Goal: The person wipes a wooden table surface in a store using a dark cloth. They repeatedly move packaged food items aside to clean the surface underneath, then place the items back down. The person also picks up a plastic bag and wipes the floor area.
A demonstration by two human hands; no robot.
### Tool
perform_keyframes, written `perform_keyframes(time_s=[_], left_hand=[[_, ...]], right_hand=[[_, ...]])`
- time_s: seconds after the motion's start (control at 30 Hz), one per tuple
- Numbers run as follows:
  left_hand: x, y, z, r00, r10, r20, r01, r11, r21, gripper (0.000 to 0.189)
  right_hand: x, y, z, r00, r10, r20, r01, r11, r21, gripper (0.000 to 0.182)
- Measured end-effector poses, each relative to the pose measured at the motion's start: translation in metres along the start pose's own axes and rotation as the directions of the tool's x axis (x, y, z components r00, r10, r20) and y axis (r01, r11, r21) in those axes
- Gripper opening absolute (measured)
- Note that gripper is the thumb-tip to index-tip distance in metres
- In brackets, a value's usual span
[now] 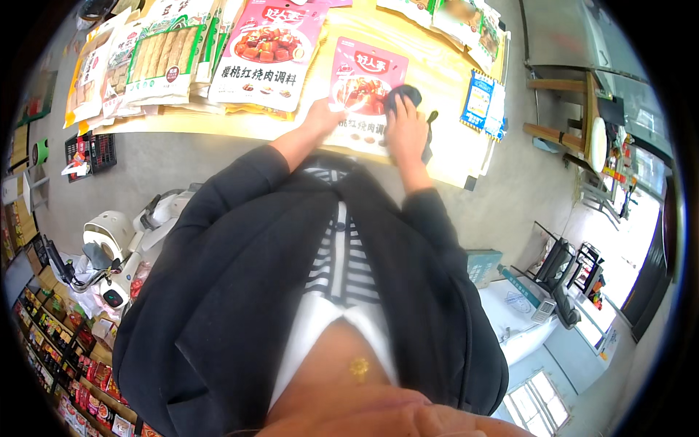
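A pink and white seasoning packet [365,82] lies face up on the pale yellow table [453,158]. At the packet's left edge is my left hand [323,121], its fingertips against the edge; whether they pinch it cannot be told. My right hand [407,128] is on a dark cloth [407,98], pressed on the packet's right side and covering part of its print. Part of the cloth hangs out to the right of that hand. Left of my hands lies a pile of similar pink packets [273,54].
Bags of dried food [164,60] are stacked at the table's left. More bags [464,19] lie at the far right, with small blue sachets [480,101] near the right edge. A black crate [92,155] and a white and grey scooter [117,246] stand on the floor to the left.
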State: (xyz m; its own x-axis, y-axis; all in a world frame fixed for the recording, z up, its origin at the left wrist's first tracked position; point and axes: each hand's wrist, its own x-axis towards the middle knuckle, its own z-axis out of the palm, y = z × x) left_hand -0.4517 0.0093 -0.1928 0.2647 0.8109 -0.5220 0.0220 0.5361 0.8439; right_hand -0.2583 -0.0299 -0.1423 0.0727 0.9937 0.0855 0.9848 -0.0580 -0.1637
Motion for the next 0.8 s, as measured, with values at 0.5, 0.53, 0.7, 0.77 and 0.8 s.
perform_keyframes(time_s=[0.5,0.53,0.7,0.77,0.8], left_hand=[[0.001,0.012,-0.005,1.0,-0.027,-0.013,0.028,0.99,0.141,0.026],[0.007,-0.005,-0.006,0.999,0.014,-0.039,-0.007,0.985,0.17,0.026],[0.008,-0.01,-0.001,0.998,0.022,-0.053,-0.018,0.997,0.08,0.025],[0.004,-0.005,0.002,0.998,-0.004,-0.059,0.006,0.999,0.032,0.024],[0.005,-0.005,0.002,0.997,-0.004,-0.075,0.006,1.0,0.028,0.024]], right_hand=[[0.065,-0.082,0.015,0.923,-0.381,0.049,0.378,0.923,0.072,0.039],[0.08,-0.091,0.0,0.928,-0.363,0.086,0.357,0.931,0.081,0.039],[0.115,-0.07,0.027,0.949,-0.316,-0.025,0.316,0.948,0.031,0.038],[0.128,-0.057,0.025,0.971,-0.239,-0.008,0.238,0.97,-0.043,0.039],[0.131,-0.044,0.024,0.981,-0.195,-0.008,0.194,0.98,-0.054,0.042]])
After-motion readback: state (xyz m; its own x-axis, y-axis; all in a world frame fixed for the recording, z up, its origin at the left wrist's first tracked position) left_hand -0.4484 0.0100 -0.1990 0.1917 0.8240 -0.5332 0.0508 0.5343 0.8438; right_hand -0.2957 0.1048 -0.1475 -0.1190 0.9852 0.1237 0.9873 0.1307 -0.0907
